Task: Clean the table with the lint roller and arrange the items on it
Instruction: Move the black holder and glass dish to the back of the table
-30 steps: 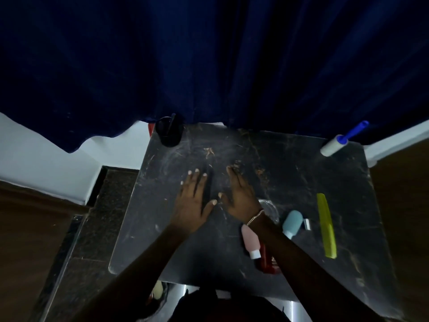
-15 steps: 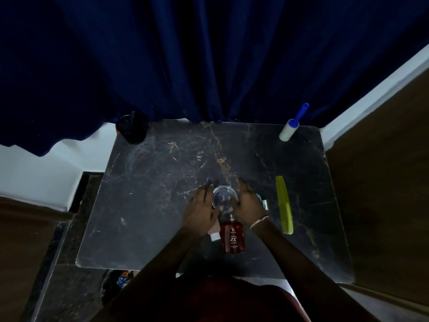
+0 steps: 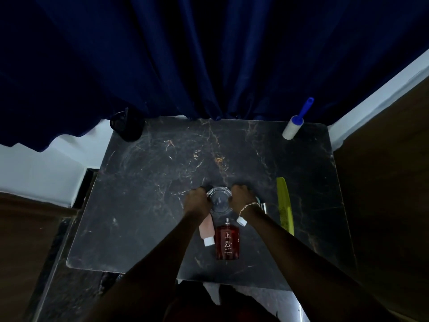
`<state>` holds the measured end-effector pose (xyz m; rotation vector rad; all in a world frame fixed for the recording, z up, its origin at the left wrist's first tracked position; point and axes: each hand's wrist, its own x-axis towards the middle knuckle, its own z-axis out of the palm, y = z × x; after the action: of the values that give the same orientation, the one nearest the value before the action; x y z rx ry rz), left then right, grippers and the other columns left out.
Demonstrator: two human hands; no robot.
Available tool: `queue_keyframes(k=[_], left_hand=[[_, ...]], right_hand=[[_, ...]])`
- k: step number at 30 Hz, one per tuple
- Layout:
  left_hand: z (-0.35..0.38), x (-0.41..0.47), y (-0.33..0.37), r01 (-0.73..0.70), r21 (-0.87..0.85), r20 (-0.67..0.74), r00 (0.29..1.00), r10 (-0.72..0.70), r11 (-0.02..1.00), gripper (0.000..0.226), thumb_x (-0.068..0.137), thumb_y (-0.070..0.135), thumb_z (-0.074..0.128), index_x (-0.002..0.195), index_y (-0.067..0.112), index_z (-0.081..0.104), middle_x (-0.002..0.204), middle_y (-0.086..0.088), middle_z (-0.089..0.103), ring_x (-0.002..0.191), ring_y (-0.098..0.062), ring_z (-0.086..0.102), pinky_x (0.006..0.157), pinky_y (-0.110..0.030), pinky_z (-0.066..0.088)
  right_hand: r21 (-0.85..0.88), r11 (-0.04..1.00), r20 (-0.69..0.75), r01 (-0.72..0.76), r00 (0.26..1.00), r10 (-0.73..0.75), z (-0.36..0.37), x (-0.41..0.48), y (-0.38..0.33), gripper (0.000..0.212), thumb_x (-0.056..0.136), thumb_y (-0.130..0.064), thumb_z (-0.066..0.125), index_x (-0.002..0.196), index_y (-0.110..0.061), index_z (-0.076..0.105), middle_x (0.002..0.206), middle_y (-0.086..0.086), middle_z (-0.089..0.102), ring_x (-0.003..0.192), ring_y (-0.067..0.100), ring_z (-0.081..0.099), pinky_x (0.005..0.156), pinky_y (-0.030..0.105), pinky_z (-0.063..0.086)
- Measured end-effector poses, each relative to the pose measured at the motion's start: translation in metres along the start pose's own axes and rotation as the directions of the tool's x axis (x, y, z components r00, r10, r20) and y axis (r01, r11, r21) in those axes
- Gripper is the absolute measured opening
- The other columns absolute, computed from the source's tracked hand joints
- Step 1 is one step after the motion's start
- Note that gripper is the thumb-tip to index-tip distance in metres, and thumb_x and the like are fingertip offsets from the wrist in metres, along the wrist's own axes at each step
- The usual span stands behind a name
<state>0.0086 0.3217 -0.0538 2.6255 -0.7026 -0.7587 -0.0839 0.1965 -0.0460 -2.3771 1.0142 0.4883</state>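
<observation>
Two hands grip a clear glass dish [image 3: 219, 199]; white, blue-handled lint roller [image 3: 294, 126] lies apart.

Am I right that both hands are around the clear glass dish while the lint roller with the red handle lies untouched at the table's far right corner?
Not quite: the head view shows the lint roller has a blue handle, not red. The rest holds: the left hand and right hand flank the clear glass dish, and the roller lies untouched at the far right corner of the table.

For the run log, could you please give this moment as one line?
both hands grip glass dish | roller untouched, far right corner | perfume lying flat
</observation>
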Motion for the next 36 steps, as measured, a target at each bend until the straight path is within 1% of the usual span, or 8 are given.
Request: queue_keyframes(k=[8, 15, 21, 24, 26, 28, 33, 36], left_hand=[[-0.003, 0.006, -0.006, 0.011, -0.108, -0.027, 1.000, -0.013, 0.994, 0.020, 0.090, 0.014, 0.064, 0.103, 0.001, 0.070, 0.101, -0.020, 0.074, 0.096, -0.036, 0.071, 0.079, -0.042, 0.058], [-0.031, 0.018, -0.027, 0.011, -0.215, -0.041, 0.999, -0.020, 0.976, 0.023, 0.093, 0.021, 0.066, 0.103, 0.000, 0.064, 0.103, -0.021, 0.071, 0.100, -0.036, 0.068, 0.076, -0.038, 0.051], [-0.079, 0.040, -0.085, 0.013, -0.317, -0.099, 0.994, -0.047, 0.948, 0.013, 0.081, 0.014, 0.069, 0.088, 0.004, 0.066, 0.090, -0.020, 0.073, 0.086, -0.036, 0.070, 0.071, -0.038, 0.052], [-0.106, 0.052, -0.124, 0.066, -0.351, -0.066, 0.993, -0.095, 0.934, 0.014, 0.079, 0.016, 0.074, 0.083, 0.007, 0.064, 0.084, -0.014, 0.072, 0.081, -0.031, 0.069, 0.065, -0.032, 0.047], [-0.125, 0.061, -0.152, 0.089, -0.371, -0.067, 0.990, -0.122, 0.924, 0.015, 0.077, 0.015, 0.077, 0.078, 0.009, 0.062, 0.081, -0.013, 0.071, 0.079, -0.029, 0.069, 0.066, -0.035, 0.052], [-0.142, 0.068, -0.177, 0.097, -0.378, -0.086, 0.986, -0.139, 0.921, 0.021, 0.076, 0.013, 0.077, 0.071, 0.015, 0.056, 0.081, -0.015, 0.072, 0.081, -0.031, 0.070, 0.069, -0.039, 0.055], [-0.179, 0.084, -0.236, 0.122, -0.324, -0.102, 0.981, -0.163, 0.938, 0.011, 0.082, 0.013, 0.075, 0.084, 0.006, 0.067, 0.089, -0.018, 0.074, 0.087, -0.030, 0.070, 0.065, -0.028, 0.040], [-0.193, 0.097, -0.262, 0.114, -0.291, -0.128, 0.979, -0.157, 0.950, 0.012, 0.085, 0.014, 0.071, 0.085, 0.002, 0.070, 0.089, -0.020, 0.075, 0.090, -0.035, 0.072, 0.066, -0.032, 0.046]], right_hand=[[0.043, 0.999, -0.031, 0.034, 0.999, -0.033, -0.004, 0.000, -0.003, 0.028, 0.087, -0.023, 0.055, 0.112, -0.011, 0.059, 0.123, 0.022, 0.061, 0.115, 0.041, 0.057, 0.092, 0.043, 0.050], [0.133, 0.988, -0.102, 0.080, 0.993, -0.066, -0.015, 0.005, -0.039, 0.015, 0.087, -0.020, 0.056, 0.094, -0.007, 0.058, 0.101, 0.018, 0.069, 0.093, 0.035, 0.067, 0.074, 0.034, 0.053], [0.150, 0.982, -0.091, 0.116, 0.990, -0.103, -0.007, 0.024, -0.110, 0.014, 0.086, -0.016, 0.056, 0.091, -0.003, 0.059, 0.095, 0.023, 0.069, 0.090, 0.039, 0.064, 0.075, 0.037, 0.047], [0.180, 0.976, -0.059, 0.122, 0.992, -0.113, 0.004, 0.035, -0.157, 0.024, 0.081, -0.025, 0.049, 0.089, -0.004, 0.059, 0.092, 0.022, 0.069, 0.091, 0.040, 0.063, 0.081, 0.038, 0.048], [0.204, 0.969, -0.043, 0.137, 0.990, -0.131, 0.014, 0.045, -0.188, 0.033, 0.076, -0.029, 0.044, 0.089, -0.003, 0.060, 0.091, 0.021, 0.069, 0.091, 0.039, 0.063, 0.081, 0.036, 0.047], [0.228, 0.964, -0.032, 0.139, 0.990, -0.135, 0.024, 0.054, -0.217, 0.026, 0.081, -0.025, 0.051, 0.090, -0.003, 0.060, 0.093, 0.021, 0.069, 0.094, 0.038, 0.061, 0.081, 0.035, 0.047], [0.233, 0.954, -0.026, 0.190, 0.982, -0.190, 0.048, 0.080, -0.282, 0.016, 0.085, -0.019, 0.056, 0.092, -0.005, 0.059, 0.096, 0.020, 0.068, 0.099, 0.037, 0.059, 0.085, 0.037, 0.050], [0.234, 0.949, -0.019, 0.210, 0.977, -0.212, 0.059, 0.097, -0.312, 0.018, 0.081, -0.025, 0.053, 0.087, -0.008, 0.057, 0.092, 0.020, 0.069, 0.094, 0.040, 0.062, 0.082, 0.039, 0.051]])
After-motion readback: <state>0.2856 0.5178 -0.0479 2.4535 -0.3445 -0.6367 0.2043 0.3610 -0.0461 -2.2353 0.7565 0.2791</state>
